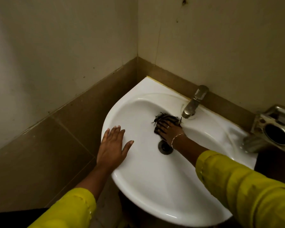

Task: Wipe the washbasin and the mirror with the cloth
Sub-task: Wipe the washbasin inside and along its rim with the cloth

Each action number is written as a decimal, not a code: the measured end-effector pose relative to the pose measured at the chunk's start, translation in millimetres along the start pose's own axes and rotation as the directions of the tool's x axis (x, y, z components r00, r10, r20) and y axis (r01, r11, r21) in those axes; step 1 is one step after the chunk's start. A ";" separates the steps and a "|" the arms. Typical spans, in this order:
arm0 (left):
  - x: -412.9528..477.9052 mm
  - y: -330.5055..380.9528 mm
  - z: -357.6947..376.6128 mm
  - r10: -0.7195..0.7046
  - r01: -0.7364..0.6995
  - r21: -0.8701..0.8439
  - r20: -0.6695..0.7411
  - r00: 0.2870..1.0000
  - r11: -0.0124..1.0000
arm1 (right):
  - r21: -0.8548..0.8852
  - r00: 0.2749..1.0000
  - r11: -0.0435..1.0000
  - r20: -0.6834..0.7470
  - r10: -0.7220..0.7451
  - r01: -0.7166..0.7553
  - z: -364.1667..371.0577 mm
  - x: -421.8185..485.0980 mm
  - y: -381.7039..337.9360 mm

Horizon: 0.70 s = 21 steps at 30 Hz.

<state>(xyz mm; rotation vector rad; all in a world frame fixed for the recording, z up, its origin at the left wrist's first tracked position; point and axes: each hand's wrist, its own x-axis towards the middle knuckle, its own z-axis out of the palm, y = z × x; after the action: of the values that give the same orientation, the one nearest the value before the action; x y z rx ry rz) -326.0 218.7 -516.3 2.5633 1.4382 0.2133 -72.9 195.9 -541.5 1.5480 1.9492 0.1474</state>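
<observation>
A white corner washbasin (pixel 148 181) is fixed to the wall, with a dark drain (pixel 163 148) in its bowl. My right hand (pixel 169 130) presses a dark frayed cloth (pixel 167 118) flat against the back slope of the bowl, just below the tap spout. My left hand (pixel 113 148) lies flat and open on the basin's left rim, fingers spread. No mirror is in view.
A metal tap (pixel 195 102) stands at the basin's back edge. A worn metal holder (pixel 275 129) with a round opening hangs at the right. Brown tiles (pixel 59 132) run below cream walls that meet in a corner behind the basin.
</observation>
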 end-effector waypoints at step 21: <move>0.1 0.5 3.0 0.011 -0.010 0.059 -0.018 1.000 0.998 | 0.863 0.966 0.454 0.257 -0.018 -0.221 21.4 -101.9 -34.3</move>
<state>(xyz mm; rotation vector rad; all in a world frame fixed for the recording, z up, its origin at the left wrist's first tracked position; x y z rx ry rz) -324.8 218.3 -519.1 2.6228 1.4596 0.1997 -79.4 86.8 -532.8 2.1784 1.7808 -1.1780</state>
